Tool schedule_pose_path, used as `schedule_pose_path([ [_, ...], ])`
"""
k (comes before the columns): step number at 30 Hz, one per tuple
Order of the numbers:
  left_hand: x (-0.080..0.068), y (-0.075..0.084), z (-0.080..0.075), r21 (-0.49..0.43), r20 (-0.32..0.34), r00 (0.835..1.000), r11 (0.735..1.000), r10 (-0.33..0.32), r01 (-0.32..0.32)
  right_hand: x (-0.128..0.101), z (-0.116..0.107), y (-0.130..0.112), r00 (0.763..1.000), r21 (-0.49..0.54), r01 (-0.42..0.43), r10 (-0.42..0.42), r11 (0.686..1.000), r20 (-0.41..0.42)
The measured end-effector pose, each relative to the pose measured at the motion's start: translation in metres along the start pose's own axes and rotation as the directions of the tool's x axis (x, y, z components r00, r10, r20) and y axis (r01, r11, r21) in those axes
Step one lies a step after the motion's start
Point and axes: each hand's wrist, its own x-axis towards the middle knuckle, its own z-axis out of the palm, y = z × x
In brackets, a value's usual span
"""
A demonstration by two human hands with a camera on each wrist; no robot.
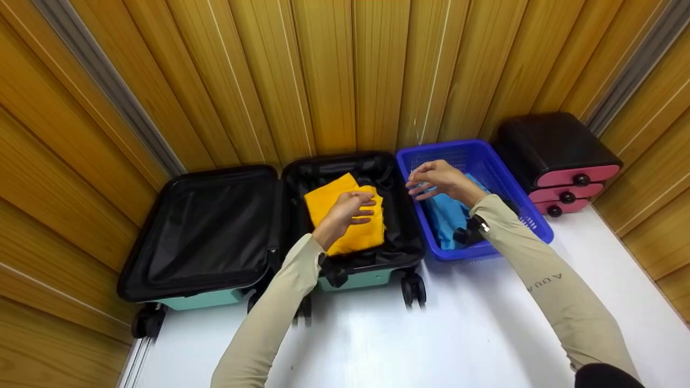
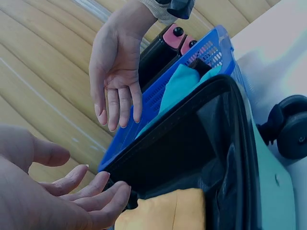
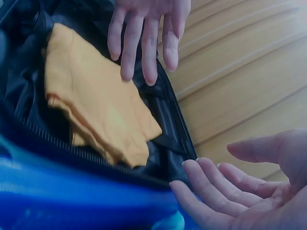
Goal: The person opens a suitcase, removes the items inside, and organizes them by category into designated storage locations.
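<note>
A folded yellow cloth (image 1: 353, 237) lies in the right half of an open suitcase (image 1: 345, 278) with a black lining. Above that cloth hovers my left hand (image 1: 347, 212), fingers loosely extended and holding nothing. My right hand (image 1: 439, 180) is over the near-left side of a blue plastic basket (image 1: 517, 199), also holding nothing. Inside the basket is a bright blue cloth (image 1: 447, 215), partly hidden by the right hand and wrist. In the left wrist view, both the left hand (image 2: 72, 187) and the right hand (image 2: 120, 72) show relaxed fingers with bare palms.
The suitcase's other half (image 1: 210, 237) lies open at the left, black inside. Right of the basket stands a small black drawer unit (image 1: 560, 145) with pink fronts. A wood-panelled wall (image 1: 334, 81) runs behind, and white floor (image 1: 388, 345) lies in front. Suitcase wheels (image 1: 413, 289) stick out toward me.
</note>
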Motion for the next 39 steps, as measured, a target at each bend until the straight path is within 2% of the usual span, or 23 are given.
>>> schedule_pose_path([
  [5, -0.003, -0.002, -0.013, 0.021, -0.042, 0.999, 1.0, 0.008, -0.007, 0.006, 0.013, -0.005, 1.0, -0.005, -0.02, 0.02, 1.0, 0.012],
  [15, -0.01, -0.009, -0.039, 0.012, -0.104, 0.995, 1.0, 0.001, 0.0, 0.019, 0.031, -0.007, 0.989, 0.056, -0.136, 0.132, 0.989, 0.071],
  [20, -0.01, -0.014, -0.055, 0.012, -0.176, 0.984, 1.0, -0.012, 0.015, 0.026, 0.044, -0.007, 0.985, 0.04, -0.134, 0.129, 0.99, 0.114],
  [24, -0.012, -0.017, -0.063, 0.005, -0.202, 0.979, 1.0, -0.009, 0.01, 0.032, 0.053, -0.004, 0.983, 0.02, -0.16, 0.157, 0.987, 0.099],
  [27, -0.01, -0.021, -0.069, -0.009, -0.248, 0.969, 1.0, 0.0, -0.003, 0.037, 0.058, 0.0, 0.981, 0.017, -0.171, 0.169, 0.985, 0.095],
  [30, -0.004, -0.029, -0.074, 0.009, -0.315, 0.949, 1.0, -0.009, 0.013, 0.041, 0.062, 0.005, 0.978, 0.005, -0.182, 0.18, 0.983, 0.102],
  [33, -0.004, -0.036, -0.077, 0.029, -0.349, 0.936, 0.998, -0.046, 0.06, 0.043, 0.067, 0.01, 0.975, -0.038, -0.197, 0.2, 0.98, 0.092],
  [39, -0.006, -0.047, -0.082, 0.045, -0.311, 0.945, 0.991, -0.103, 0.123, 0.042, 0.077, 0.018, 0.973, -0.111, -0.228, 0.23, 0.967, 0.012],
])
